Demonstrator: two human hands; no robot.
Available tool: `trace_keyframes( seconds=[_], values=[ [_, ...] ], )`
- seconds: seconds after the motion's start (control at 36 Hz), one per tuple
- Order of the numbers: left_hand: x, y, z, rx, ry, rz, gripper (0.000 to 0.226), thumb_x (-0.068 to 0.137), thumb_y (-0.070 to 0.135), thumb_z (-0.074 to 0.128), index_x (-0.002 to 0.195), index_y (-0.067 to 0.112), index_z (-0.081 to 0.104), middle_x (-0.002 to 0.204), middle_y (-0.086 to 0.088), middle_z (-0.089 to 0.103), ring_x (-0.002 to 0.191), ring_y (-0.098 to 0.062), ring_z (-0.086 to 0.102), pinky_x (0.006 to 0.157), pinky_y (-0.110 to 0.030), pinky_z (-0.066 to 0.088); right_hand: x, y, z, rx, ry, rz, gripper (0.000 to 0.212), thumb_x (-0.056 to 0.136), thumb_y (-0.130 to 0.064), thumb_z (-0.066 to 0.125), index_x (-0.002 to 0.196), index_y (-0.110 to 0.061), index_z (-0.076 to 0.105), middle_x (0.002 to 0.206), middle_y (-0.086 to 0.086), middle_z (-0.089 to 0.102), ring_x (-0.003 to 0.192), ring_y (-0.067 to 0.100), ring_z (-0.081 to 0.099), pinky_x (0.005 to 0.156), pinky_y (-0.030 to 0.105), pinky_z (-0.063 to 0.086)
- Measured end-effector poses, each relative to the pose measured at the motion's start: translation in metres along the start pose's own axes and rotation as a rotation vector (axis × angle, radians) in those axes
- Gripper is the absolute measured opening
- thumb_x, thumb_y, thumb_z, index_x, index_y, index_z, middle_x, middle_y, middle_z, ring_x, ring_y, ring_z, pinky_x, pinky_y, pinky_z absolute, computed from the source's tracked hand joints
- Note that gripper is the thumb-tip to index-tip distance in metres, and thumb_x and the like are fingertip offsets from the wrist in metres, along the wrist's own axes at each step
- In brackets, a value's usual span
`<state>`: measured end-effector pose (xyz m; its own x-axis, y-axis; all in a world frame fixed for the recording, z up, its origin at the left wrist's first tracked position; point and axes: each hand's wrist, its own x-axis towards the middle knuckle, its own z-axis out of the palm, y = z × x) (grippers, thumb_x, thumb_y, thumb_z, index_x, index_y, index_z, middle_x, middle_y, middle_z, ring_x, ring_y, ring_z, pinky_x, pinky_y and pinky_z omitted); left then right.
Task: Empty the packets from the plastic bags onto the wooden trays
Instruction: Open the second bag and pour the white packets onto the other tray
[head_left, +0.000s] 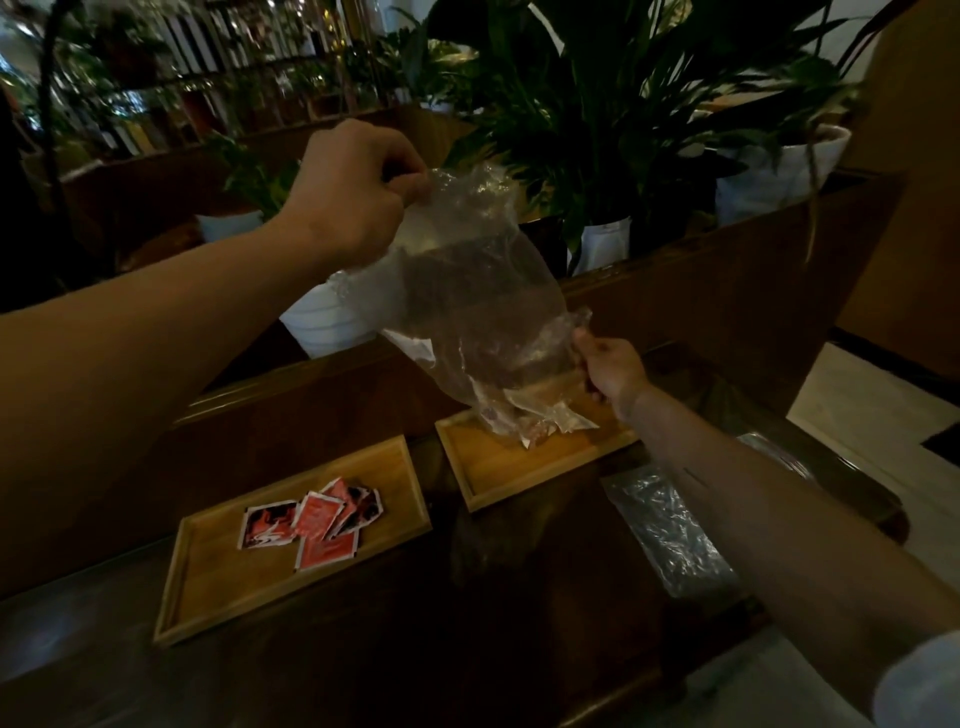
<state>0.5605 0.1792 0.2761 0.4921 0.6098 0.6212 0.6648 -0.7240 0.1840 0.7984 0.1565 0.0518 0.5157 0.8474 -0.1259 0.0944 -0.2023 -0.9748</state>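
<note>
A clear plastic bag hangs upside down over the right wooden tray. My left hand pinches its upper corner, raised high. My right hand grips the bag's right edge lower down. The bag's mouth points down at the tray, and pale packets are slipping out of it onto the tray's far end. The left wooden tray holds several red, black and white packets in a loose pile.
Another crumpled clear plastic bag lies on the dark wooden table to the right of the trays. A wooden ledge with potted plants in white pots runs behind the trays. Pale floor lies off the table's right edge.
</note>
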Motion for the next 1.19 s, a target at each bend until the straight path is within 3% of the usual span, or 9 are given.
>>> trace_keyframes(
  seconds=[0.11, 0.17, 0.28, 0.5, 0.64, 0.81, 0.97, 1.19],
  values=[
    [0.004, 0.005, -0.009, -0.054, 0.08, 0.008, 0.021, 0.095, 0.021, 0.057, 0.109, 0.012, 0.068, 0.097, 0.007, 0.059, 0.09, -0.005, 0.055, 0.065, -0.007, 0.035, -0.004, -0.008, -0.001, 0.052, -0.011, -0.027, 0.041, 0.098, -0.047, 0.046, 0.074, -0.017, 0.06, 0.058, -0.001, 0.05, 0.046, 0.011, 0.045, 0.039, 0.025, 0.034],
    [0.006, 0.007, -0.01, -0.042, 0.107, 0.035, 0.023, 0.096, 0.023, 0.056, 0.111, 0.011, 0.068, 0.101, 0.003, 0.063, 0.092, -0.005, 0.055, 0.069, -0.008, 0.036, -0.007, -0.009, 0.001, 0.057, 0.005, -0.049, 0.043, 0.098, -0.047, 0.045, 0.072, -0.016, 0.058, 0.056, -0.001, 0.048, 0.045, 0.011, 0.044, 0.038, 0.026, 0.033],
    [0.01, 0.014, -0.009, 0.042, 0.029, 0.108, 0.027, 0.098, 0.023, 0.052, 0.113, 0.006, 0.067, 0.112, -0.013, 0.067, 0.096, -0.017, 0.059, 0.079, -0.024, 0.04, -0.013, -0.003, 0.003, 0.055, -0.005, -0.007, 0.044, 0.1, -0.044, 0.045, 0.066, -0.016, 0.056, 0.055, 0.001, 0.046, 0.048, 0.014, 0.041, 0.044, 0.03, 0.033],
    [0.017, 0.023, -0.011, 0.054, 0.085, 0.168, 0.03, 0.098, 0.025, 0.051, 0.114, 0.005, 0.068, 0.112, -0.014, 0.069, 0.093, -0.011, 0.056, 0.078, -0.02, 0.038, -0.021, 0.0, 0.002, 0.133, -0.02, -0.006, 0.039, 0.1, -0.041, 0.046, 0.07, -0.017, 0.055, 0.055, 0.0, 0.045, 0.047, 0.013, 0.041, 0.043, 0.028, 0.034],
    [0.019, 0.024, -0.013, 0.071, 0.104, 0.159, 0.03, 0.098, 0.025, 0.052, 0.115, 0.006, 0.068, 0.113, -0.013, 0.069, 0.092, -0.01, 0.055, 0.078, -0.019, 0.037, -0.022, -0.004, -0.001, 0.105, 0.011, -0.031, 0.038, 0.101, -0.04, 0.045, 0.072, -0.018, 0.056, 0.059, 0.001, 0.047, 0.05, 0.013, 0.044, 0.044, 0.027, 0.037],
    [0.02, 0.023, -0.022, 0.087, 0.109, 0.149, 0.031, 0.099, 0.025, 0.051, 0.116, 0.005, 0.067, 0.115, -0.015, 0.068, 0.102, -0.022, 0.062, 0.079, -0.02, 0.037, -0.025, -0.011, 0.001, 0.103, 0.005, -0.062, 0.037, 0.101, -0.039, 0.045, 0.075, -0.016, 0.058, 0.055, 0.001, 0.047, 0.049, 0.012, 0.044, 0.043, 0.025, 0.038],
    [0.018, 0.018, -0.038, 0.072, 0.155, 0.151, 0.03, 0.099, 0.025, 0.049, 0.118, 0.007, 0.065, 0.118, -0.014, 0.067, 0.096, -0.008, 0.052, 0.082, -0.021, 0.038, -0.027, -0.024, 0.004, 0.162, -0.033, -0.113, 0.039, 0.1, -0.04, 0.046, 0.07, -0.017, 0.054, 0.053, -0.003, 0.044, 0.043, 0.009, 0.042, 0.038, 0.021, 0.036],
    [0.0, -0.003, -0.055, 0.096, 0.214, 0.082, 0.031, 0.099, 0.026, 0.051, 0.115, 0.006, 0.066, 0.113, -0.016, 0.068, 0.093, -0.01, 0.051, 0.079, -0.026, 0.038, -0.037, -0.033, 0.006, 0.248, -0.081, -0.132, 0.035, 0.1, -0.037, 0.049, 0.071, -0.018, 0.053, 0.05, -0.006, 0.044, 0.041, 0.007, 0.043, 0.04, 0.021, 0.036]
  ],
)
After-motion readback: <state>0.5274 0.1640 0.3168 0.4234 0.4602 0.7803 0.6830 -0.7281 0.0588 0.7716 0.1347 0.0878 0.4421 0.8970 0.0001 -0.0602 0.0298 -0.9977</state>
